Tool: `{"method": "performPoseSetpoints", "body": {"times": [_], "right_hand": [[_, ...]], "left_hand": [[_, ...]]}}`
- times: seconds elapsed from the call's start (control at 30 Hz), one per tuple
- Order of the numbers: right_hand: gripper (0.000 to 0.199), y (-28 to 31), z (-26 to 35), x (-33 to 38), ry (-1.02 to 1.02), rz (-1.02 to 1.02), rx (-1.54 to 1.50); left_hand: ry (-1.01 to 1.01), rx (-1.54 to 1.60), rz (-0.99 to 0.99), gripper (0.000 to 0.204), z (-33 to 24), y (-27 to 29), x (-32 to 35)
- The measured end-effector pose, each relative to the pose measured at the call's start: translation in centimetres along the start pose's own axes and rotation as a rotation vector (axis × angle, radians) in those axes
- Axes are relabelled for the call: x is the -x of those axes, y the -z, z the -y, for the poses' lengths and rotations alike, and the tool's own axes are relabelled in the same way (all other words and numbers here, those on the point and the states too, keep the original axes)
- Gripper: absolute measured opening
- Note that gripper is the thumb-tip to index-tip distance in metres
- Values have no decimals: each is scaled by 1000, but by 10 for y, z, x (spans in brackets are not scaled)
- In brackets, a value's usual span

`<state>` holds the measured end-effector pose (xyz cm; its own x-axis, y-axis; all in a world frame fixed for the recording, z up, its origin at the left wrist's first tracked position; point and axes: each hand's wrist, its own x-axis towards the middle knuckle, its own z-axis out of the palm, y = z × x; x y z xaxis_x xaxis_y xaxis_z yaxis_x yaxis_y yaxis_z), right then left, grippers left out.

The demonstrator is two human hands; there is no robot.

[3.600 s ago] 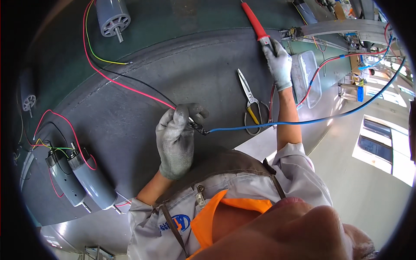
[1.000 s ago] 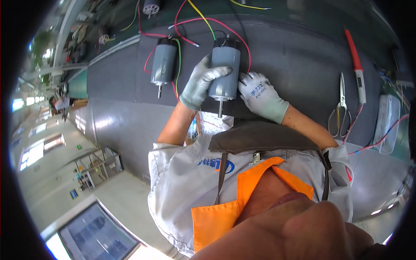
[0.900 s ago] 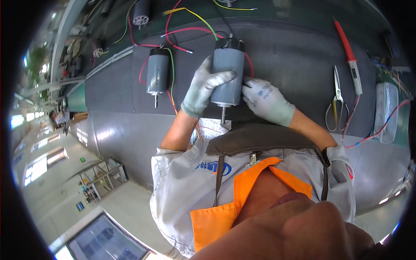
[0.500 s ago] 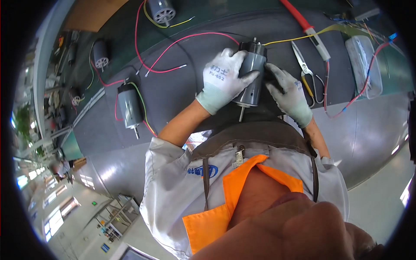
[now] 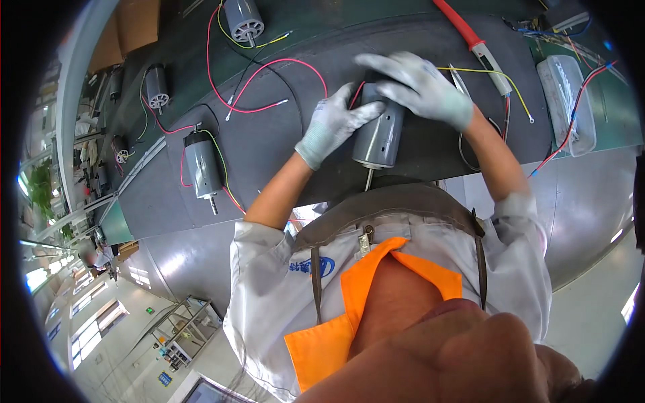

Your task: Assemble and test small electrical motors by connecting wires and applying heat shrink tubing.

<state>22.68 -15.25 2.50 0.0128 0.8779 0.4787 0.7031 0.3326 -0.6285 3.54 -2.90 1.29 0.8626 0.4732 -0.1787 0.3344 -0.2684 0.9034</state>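
Note:
A grey cylindrical electric motor [image 5: 379, 138] lies on the dark mat in front of me, its shaft toward my body. My left hand [image 5: 331, 127], in a white glove, is at its left side with the thumb over the casing; the other fingertips are partly hidden. My right hand [image 5: 424, 87], also gloved, reaches over the motor's far end, fingers stretched and slightly blurred. That hand covers much of the black end cap. A red wire [image 5: 295, 60] loops out to the left. The yellow wire [image 5: 497, 71] runs right, ending in a ring terminal.
Scissors [image 5: 459, 82] lie partly hidden under my right arm. Beyond it is a red-and-white handheld tool [image 5: 494, 67] with a cable. A clear plastic box [image 5: 583, 131] stands at right. Another motor [image 5: 203, 164] lies at left; several more sit farther back.
My right hand has moved from the motor's right side up over its far end. The yellow wire has dropped onto the mat at right. The motor has shifted slightly left.

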Motion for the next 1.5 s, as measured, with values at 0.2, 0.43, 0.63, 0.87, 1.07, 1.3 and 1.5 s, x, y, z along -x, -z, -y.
{"method": "performPoseSetpoints", "body": {"times": [0.2,0.43,0.63,0.87,1.07,1.3,1.5], "right_hand": [[66,25,-47,-15,-147,369,365],[20,65,33,20,-267,498,360],[18,-95,124,-58,34,743,-19],[37,-31,119,-7,104,341,-394],[33,201,56,167,-744,-1006,18],[32,276,-144,258,-1000,-220,862],[26,260,-131,189,-1059,80,1007]], "left_hand": [[223,177,72,56,2,43,22],[554,177,244,44,7,93,27],[391,76,350,83,-11,84,-7],[-49,-773,14,58,22,70,-1],[-204,-764,-381,36,17,19,16],[-121,-396,-281,22,-18,-9,6],[-166,-422,-229,21,-23,-13,7]]}}
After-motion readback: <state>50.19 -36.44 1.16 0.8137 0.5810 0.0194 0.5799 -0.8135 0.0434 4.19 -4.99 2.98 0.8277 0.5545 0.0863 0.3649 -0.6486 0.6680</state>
